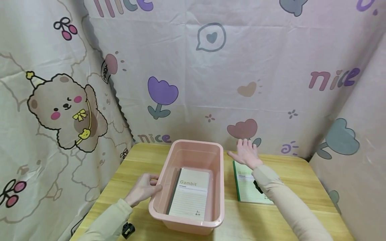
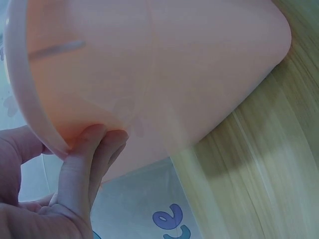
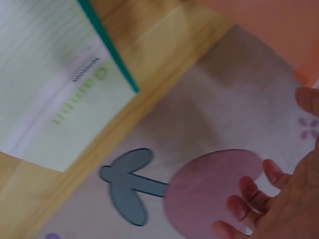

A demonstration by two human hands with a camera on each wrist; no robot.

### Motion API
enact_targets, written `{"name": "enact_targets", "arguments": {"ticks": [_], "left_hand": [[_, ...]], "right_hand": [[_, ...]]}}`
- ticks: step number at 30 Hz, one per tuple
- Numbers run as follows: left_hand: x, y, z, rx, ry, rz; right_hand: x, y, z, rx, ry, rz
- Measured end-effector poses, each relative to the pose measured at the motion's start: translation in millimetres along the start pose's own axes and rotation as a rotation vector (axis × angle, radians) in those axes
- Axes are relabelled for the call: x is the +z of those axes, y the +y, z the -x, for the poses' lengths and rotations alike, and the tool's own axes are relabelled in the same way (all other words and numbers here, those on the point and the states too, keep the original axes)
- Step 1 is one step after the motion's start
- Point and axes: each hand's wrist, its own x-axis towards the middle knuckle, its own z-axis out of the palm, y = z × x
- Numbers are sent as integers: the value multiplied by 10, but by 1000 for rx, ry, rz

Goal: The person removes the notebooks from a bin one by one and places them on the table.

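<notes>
Your left hand (image 1: pixel 143 189) pinches the pink bin (image 1: pixel 197 156) by its rim, the left wrist view revealing fingers (image 2: pixel 81 167) under it that the head view hides. Only the head view shows the dark-spined notebook (image 1: pixel 193 194) lying inside. Further right, your right hand (image 1: pixel 247 154) holds nothing, fingers loosely spread near the far end of the green-spined notebook (image 1: pixel 248 189) on the worktop (image 1: pixel 301 187).
</notes>
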Motion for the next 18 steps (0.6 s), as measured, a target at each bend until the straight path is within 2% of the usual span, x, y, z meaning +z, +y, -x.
{"name": "enact_targets", "arguments": {"ticks": [8, 18], "left_hand": [[-4, 18, -7, 5, 11, -8], [16, 11, -12, -25, 13, -15]], "right_hand": [[-315, -321, 40, -3, -43, 9], [-601, -868, 72, -89, -72, 76]]}}
